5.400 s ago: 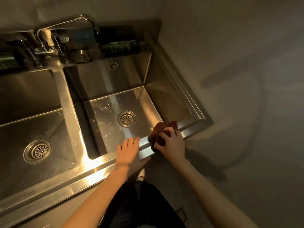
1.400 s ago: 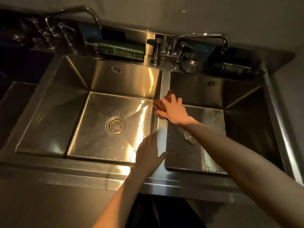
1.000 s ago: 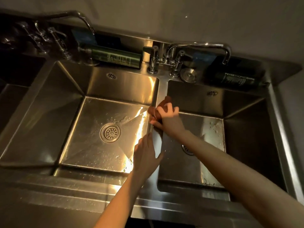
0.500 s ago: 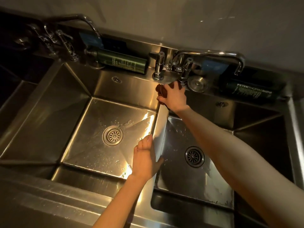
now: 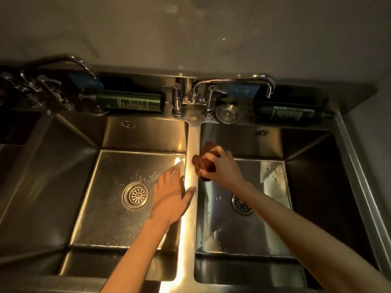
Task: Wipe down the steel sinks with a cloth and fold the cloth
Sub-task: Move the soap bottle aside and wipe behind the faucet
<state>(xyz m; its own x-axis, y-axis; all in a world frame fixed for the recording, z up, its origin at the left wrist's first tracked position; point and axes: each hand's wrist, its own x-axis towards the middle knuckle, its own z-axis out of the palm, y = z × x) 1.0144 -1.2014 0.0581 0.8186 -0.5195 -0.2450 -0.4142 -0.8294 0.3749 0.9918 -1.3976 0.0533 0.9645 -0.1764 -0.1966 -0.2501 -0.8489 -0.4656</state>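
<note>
— Where are your fingers now?
— On your right hand (image 5: pixel 223 169), the fingers (image 5: pixel 219 154) curl round the bunched brown cloth (image 5: pixel 203 162) at the divider's (image 5: pixel 191 136) right edge, over the right sink (image 5: pixel 275 144). Your left hand (image 5: pixel 169 195) is flat with straight fingers, the thumb over the divider.
— What's hard to see?
— Your forearm hides half the right drain (image 5: pixel 240 206), your palm covers part of the cloth, and the far-left taps (image 5: pixel 42 87) are lost in the dark.
</note>
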